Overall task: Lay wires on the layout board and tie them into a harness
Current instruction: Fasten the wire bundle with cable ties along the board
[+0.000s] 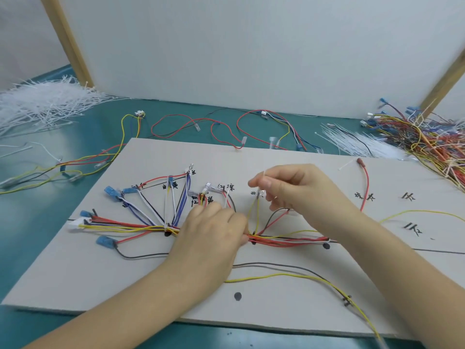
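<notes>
Nearest, on the board: a loose yellow wire and a grey wire curving off to the right. Just beyond, left hand lying on the bundle at the board's middle, fingers curled and pinching the wires at its right edge. Right hand raised above the bundle, thumb and forefinger pinched on a thin white cable tie, apparently; too blurred to be sure. Left of the hands, wires fanning out to blue terminals. Farther, on the green table: loose wires, white tie heaps far left, tangled harnesses far right.
</notes>
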The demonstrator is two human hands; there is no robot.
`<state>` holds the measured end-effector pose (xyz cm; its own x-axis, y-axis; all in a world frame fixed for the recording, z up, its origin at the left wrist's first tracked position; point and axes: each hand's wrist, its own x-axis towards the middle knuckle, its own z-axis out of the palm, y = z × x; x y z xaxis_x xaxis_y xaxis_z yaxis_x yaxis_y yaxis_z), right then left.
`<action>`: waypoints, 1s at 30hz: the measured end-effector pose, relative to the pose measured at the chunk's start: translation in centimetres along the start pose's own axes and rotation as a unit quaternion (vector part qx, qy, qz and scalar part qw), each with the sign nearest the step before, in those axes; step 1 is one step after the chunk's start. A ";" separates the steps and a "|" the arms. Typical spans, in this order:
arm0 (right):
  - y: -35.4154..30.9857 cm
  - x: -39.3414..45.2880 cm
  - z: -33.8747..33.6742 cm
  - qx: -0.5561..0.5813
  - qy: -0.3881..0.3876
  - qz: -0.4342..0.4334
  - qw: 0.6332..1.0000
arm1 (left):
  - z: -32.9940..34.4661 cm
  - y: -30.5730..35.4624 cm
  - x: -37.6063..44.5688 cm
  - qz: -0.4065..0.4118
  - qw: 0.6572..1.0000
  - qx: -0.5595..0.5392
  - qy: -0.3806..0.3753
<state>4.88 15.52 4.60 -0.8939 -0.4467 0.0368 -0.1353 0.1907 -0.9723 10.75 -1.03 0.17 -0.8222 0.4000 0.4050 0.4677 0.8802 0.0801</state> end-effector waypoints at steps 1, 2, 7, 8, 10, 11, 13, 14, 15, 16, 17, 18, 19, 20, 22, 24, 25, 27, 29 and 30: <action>0.5 0.1 0.0 -0.003 0.009 0.000 1.000 | 0.1 -0.1 0.0 0.001 1.000 -0.001 0.001; 1.0 0.1 0.0 0.004 0.019 0.002 1.000 | 0.1 -0.1 0.0 0.002 1.000 -0.003 0.001; 2.8 0.5 0.2 0.002 0.039 0.011 0.999 | -0.1 -0.5 0.1 0.006 1.000 -0.015 -0.027; 3.0 0.6 0.2 -0.011 0.040 0.006 0.999 | -0.2 -0.5 0.2 0.009 0.999 -0.006 -0.030; 3.3 0.5 0.2 -0.040 0.038 -0.003 0.998 | -0.5 -0.5 0.3 0.022 0.999 0.021 -0.036; 3.3 0.5 0.3 -0.060 0.033 -0.007 0.998 | -0.7 -0.5 0.4 0.032 0.998 0.032 -0.037; 3.4 0.4 0.5 -0.119 0.021 -0.018 0.992 | -0.7 -0.5 0.4 0.053 0.997 0.041 -0.033; 3.4 0.4 0.6 -0.153 0.011 -0.025 0.988 | -0.6 -0.6 0.3 0.058 0.997 0.041 -0.033; 3.4 0.3 0.7 -0.178 -0.002 -0.028 0.984 | -0.5 -0.5 0.3 0.059 0.997 0.041 -0.033; 3.4 0.2 0.8 -0.193 -0.019 -0.028 0.981 | -0.4 -0.5 0.2 0.059 0.997 0.040 -0.028; 3.3 0.1 0.8 -0.201 -0.034 -0.026 0.979 | -0.4 -0.5 0.2 0.057 0.997 0.037 -0.022; 3.4 0.0 0.8 -0.206 -0.047 -0.023 0.977 | -0.3 -0.5 0.2 0.054 0.998 0.031 -0.015; 3.4 -0.1 0.7 -0.208 -0.055 -0.019 0.976 | -0.2 -0.6 0.1 0.051 0.998 0.021 -0.009; 3.3 -0.1 0.6 -0.209 -0.059 -0.015 0.976 | -0.1 -0.7 0.1 0.048 0.999 0.007 -0.007; 3.2 -0.1 0.4 -0.198 -0.071 -0.009 0.978 | -0.1 -0.9 0.3 0.043 0.999 -0.021 -0.012; 3.0 0.0 0.4 -0.177 -0.082 -0.008 0.981 | -0.4 -1.1 0.5 0.047 0.998 -0.038 -0.024; 2.9 -0.1 0.4 -0.171 -0.082 -0.010 0.982 | -0.5 -1.2 0.6 0.050 0.997 -0.044 -0.029; 2.9 -0.1 0.6 -0.187 -0.070 -0.023 0.980 | -0.6 -1.3 0.6 0.053 0.997 -0.048 -0.035; 3.0 -0.1 0.7 -0.209 -0.055 -0.036 0.976 | -0.7 -1.3 0.5 0.050 0.997 -0.049 -0.030; 3.0 -0.1 0.7 -0.212 -0.055 -0.035 0.975 | -0.7 -1.3 0.4 0.048 0.997 -0.049 -0.028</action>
<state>4.86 15.55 1.51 -0.8282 -0.5579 0.0527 -0.3797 0.4896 -0.7849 10.04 -2.15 0.85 -0.7881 0.4965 0.3639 0.5715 0.8098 0.1329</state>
